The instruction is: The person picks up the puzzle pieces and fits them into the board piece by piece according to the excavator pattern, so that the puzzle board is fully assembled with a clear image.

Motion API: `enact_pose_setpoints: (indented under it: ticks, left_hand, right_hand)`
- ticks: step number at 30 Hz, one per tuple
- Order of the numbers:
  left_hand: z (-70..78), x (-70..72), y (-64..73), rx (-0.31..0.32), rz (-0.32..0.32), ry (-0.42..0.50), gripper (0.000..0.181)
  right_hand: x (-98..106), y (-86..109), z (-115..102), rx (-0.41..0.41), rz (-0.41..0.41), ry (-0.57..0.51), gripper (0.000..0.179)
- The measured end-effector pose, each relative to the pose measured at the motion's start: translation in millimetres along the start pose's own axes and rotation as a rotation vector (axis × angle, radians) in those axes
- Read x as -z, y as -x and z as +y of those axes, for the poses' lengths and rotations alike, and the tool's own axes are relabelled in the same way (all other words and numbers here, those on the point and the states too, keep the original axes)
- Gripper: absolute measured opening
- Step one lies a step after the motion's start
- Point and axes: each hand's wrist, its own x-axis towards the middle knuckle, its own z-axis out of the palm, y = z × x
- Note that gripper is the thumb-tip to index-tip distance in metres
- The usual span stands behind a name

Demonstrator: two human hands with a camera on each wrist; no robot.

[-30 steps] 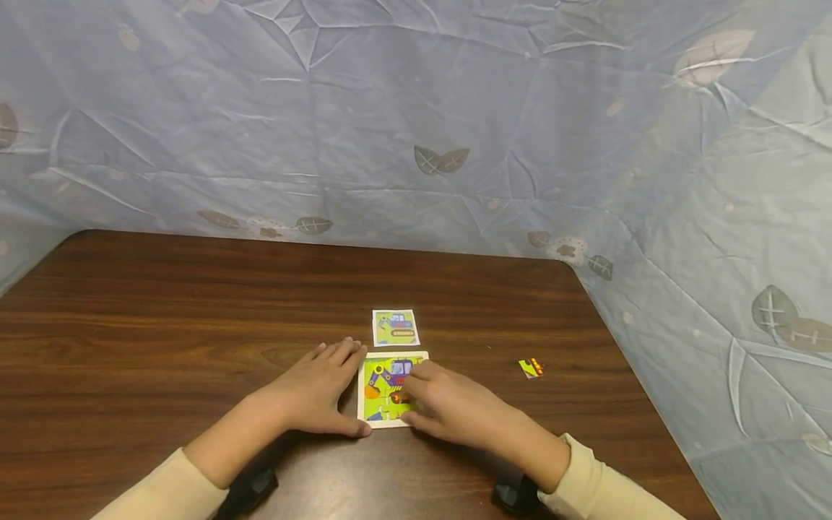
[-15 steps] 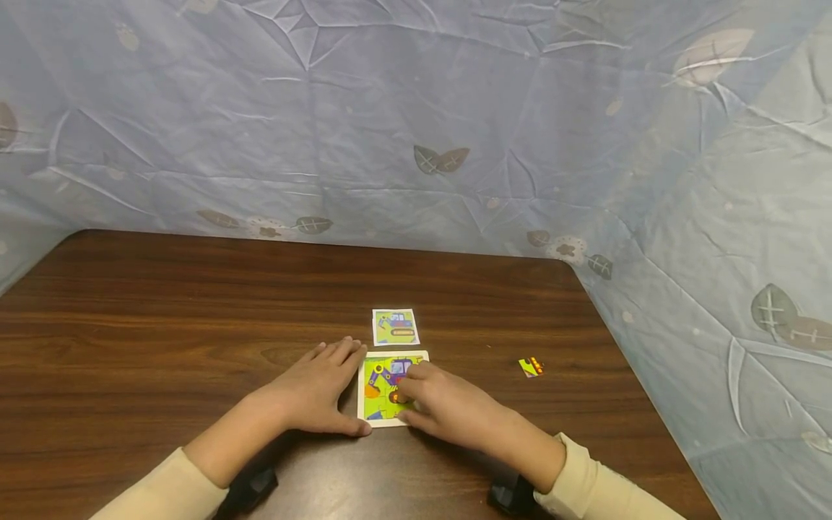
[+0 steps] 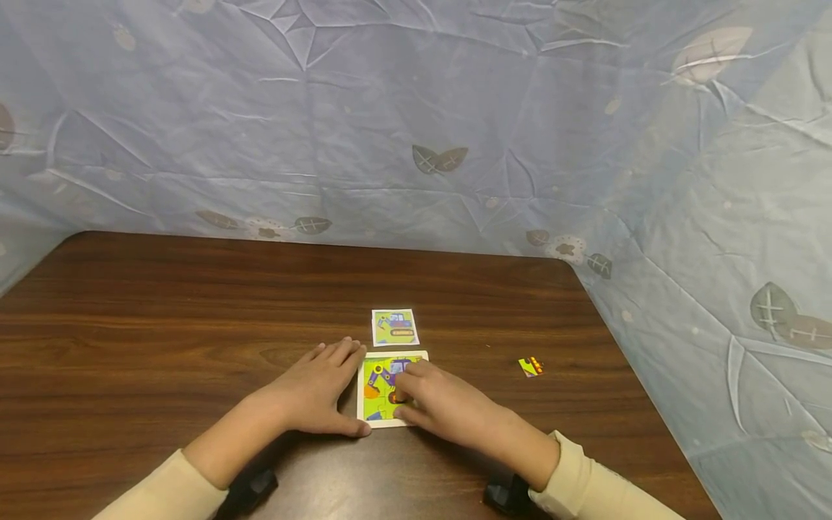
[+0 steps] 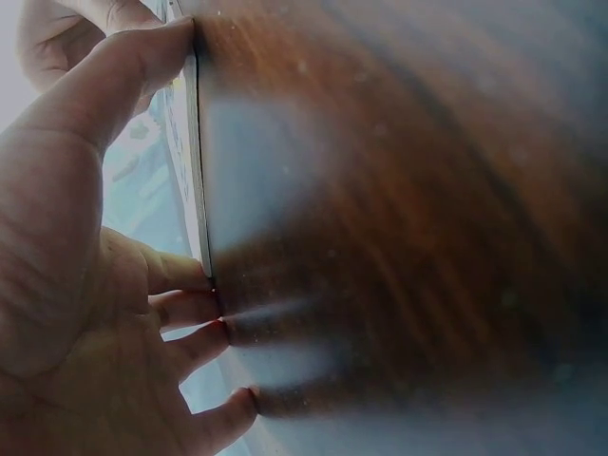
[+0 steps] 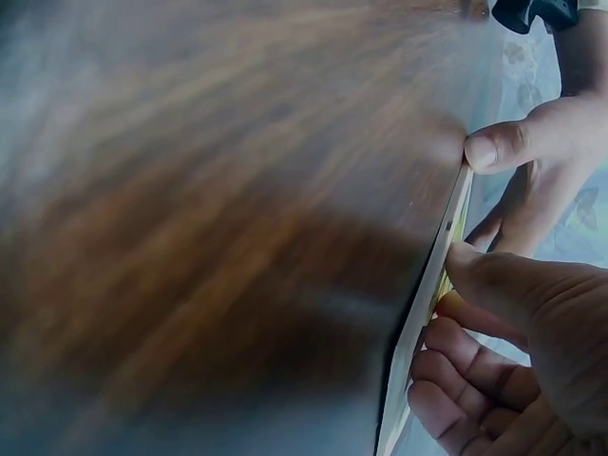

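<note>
A framed jigsaw puzzle with a digger picture lies flat on the table. My left hand rests along its left side, fingers spread; the thumb touches the near left corner and the index finger reaches the far left edge. Over the puzzle's right half, my right hand pinches a puzzle piece with a dark track and an orange wheel, mostly hidden by the fingers. In the right wrist view, the thumb sits low at the board's edge with the other fingers curled.
Just beyond the puzzle lies a small picture card of the same digger. One loose puzzle piece is off to the right on the brown wooden table. Patterned cloth hangs behind and to the right.
My right hand has slid slightly left over the puzzle, and the track piece at its fingertips has shifted left with it. The left hand stays put.
</note>
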Motion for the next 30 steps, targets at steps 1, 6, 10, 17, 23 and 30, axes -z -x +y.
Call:
enact_pose_setpoints:
  ticks: [1, 6, 10, 17, 23, 30]
  left_hand:
    - [-0.1, -0.1, -0.1, 0.001, -0.001, 0.0, 0.12]
    - [0.3, -0.6, 0.4, 0.005, -0.008, -0.003, 0.12]
    - [1.5, 0.1, 0.5, 0.006, -0.011, -0.009, 0.12]
    - [3.1, 1.1, 0.7, 0.006, -0.005, -0.006, 0.12]
    - [2.9, 0.5, 0.5, 0.008, -0.008, -0.003, 0.12]
    - [1.9, 0.1, -0.2, 0.008, -0.01, -0.005, 0.12]
  right_hand:
    - [0, -0.2, 0, -0.002, -0.001, 0.001, 0.014]
    - [0, 3.4, 0, -0.003, -0.014, 0.001, 0.017]
    - [3, 10.3, 2, -0.021, -0.033, -0.034, 0.024]
    - [12, 24.2, 15, -0.032, -0.01, -0.062, 0.026]
    - [17, 46.0, 32, -0.103, 0.088, -0.012, 0.02]
    - [22, 80.4, 59, -0.279, 0.178, 0.124, 0.016]
